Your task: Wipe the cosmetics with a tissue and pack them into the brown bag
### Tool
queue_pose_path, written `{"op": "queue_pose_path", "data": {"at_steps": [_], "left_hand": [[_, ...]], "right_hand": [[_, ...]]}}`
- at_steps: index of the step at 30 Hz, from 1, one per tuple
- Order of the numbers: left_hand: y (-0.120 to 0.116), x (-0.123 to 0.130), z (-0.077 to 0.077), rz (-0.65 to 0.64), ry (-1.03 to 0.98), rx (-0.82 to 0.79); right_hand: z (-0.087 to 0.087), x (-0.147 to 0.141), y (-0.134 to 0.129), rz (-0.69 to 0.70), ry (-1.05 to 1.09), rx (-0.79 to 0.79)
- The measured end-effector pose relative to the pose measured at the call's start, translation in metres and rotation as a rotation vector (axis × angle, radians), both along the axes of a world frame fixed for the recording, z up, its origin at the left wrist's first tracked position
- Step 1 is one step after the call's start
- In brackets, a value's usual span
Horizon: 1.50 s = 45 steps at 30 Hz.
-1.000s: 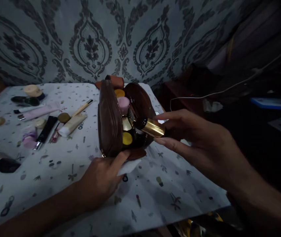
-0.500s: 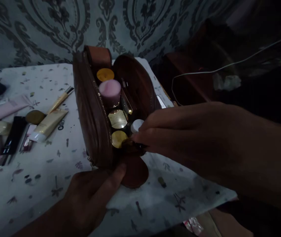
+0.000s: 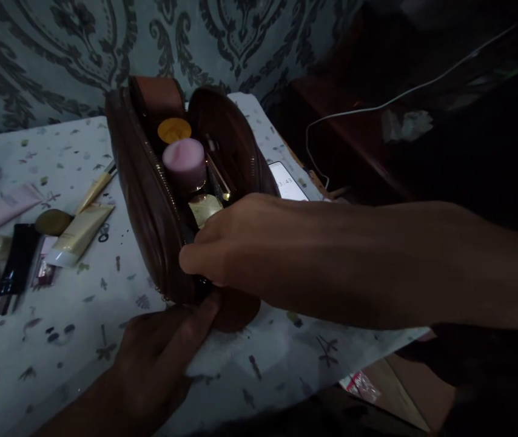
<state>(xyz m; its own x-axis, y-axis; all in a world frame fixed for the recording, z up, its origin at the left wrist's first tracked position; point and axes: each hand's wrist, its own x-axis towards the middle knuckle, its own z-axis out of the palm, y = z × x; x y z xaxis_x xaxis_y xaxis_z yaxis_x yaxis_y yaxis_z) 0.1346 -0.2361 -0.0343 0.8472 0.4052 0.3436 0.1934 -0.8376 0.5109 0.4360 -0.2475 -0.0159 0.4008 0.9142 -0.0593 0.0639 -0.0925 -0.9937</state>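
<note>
A brown leather toiletry bag (image 3: 143,200) stands unzipped on the table. Inside it lie a jar with an orange-yellow lid (image 3: 174,130), a pink-lidded jar (image 3: 184,161), a gold-topped container (image 3: 205,210) and a slim gold-edged case (image 3: 219,177). My left hand (image 3: 150,358) is closed on the near end of the bag, its thumb pressed beside the round brown flap (image 3: 241,312). Curled over the near part of the opening, my right hand (image 3: 236,243) has its fingertips down among the contents. Whatever those fingers hold is hidden.
Left of the bag lie a cream tube (image 3: 81,233), a pink tube (image 3: 6,209), a makeup brush (image 3: 97,187), a black tube (image 3: 17,258) and other cosmetics on the patterned tablecloth (image 3: 117,334). A lit phone (image 3: 287,182) lies behind the bag; a white cable (image 3: 372,109) runs right.
My right hand has moved left and down into the near end of the bag, covering the yellow lid and white cap there. My left hand keeps its hold. The view has shifted slightly.
</note>
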Motion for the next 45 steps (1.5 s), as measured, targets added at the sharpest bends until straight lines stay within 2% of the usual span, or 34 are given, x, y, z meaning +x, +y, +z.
{"op": "queue_pose_path", "data": {"at_steps": [2, 3, 6, 8, 10, 11, 13, 17, 18, 20, 25, 33, 40, 45], "left_hand": [[-0.001, 0.001, 0.0, 0.008, 0.008, -0.007], [-0.001, 0.002, 0.001, 0.013, 0.008, -0.003], [0.0, 0.004, 0.003, 0.003, -0.006, 0.019], [0.0, 0.004, 0.003, -0.003, -0.006, 0.032], [0.0, 0.002, 0.001, -0.007, -0.002, 0.043], [0.0, 0.001, 0.001, -0.009, -0.002, 0.05], [-0.001, 0.0, 0.0, -0.011, -0.006, 0.068], [-0.002, 0.001, 0.002, 0.018, -0.028, 0.111], [-0.003, 0.001, 0.002, 0.024, -0.028, 0.117], [-0.004, 0.002, 0.003, 0.031, -0.023, 0.119], [-0.005, -0.001, 0.0, 0.051, -0.035, 0.135], [-0.004, -0.007, 0.003, 0.047, 0.006, 0.246], [-0.006, -0.007, 0.001, 0.062, 0.013, 0.288], [0.003, -0.005, 0.014, 0.117, 0.093, 0.546]], "right_hand": [[0.001, -0.017, 0.007, 0.199, 0.133, -0.1], [-0.001, -0.023, 0.008, 0.253, 0.197, -0.124], [-0.014, -0.029, 0.006, 0.18, 0.287, -0.044], [-0.02, -0.029, 0.005, 0.107, 0.237, 0.045], [-0.016, -0.031, 0.006, 0.093, 0.132, 0.109], [-0.008, -0.035, 0.008, 0.117, 0.074, 0.133], [0.016, -0.044, 0.013, 0.267, -0.051, 0.151], [0.071, -0.061, 0.021, 0.888, -0.406, 0.079], [0.079, -0.063, 0.022, 0.989, -0.502, 0.063], [0.086, -0.065, 0.023, 1.084, -0.66, 0.053], [0.078, -0.069, 0.021, 1.038, -0.82, 0.099], [0.087, -0.073, 0.022, 0.98, -0.852, 0.001], [0.075, -0.083, 0.024, 0.906, -0.943, 0.036], [0.071, -0.081, 0.019, 0.914, -1.039, 0.116]]}}
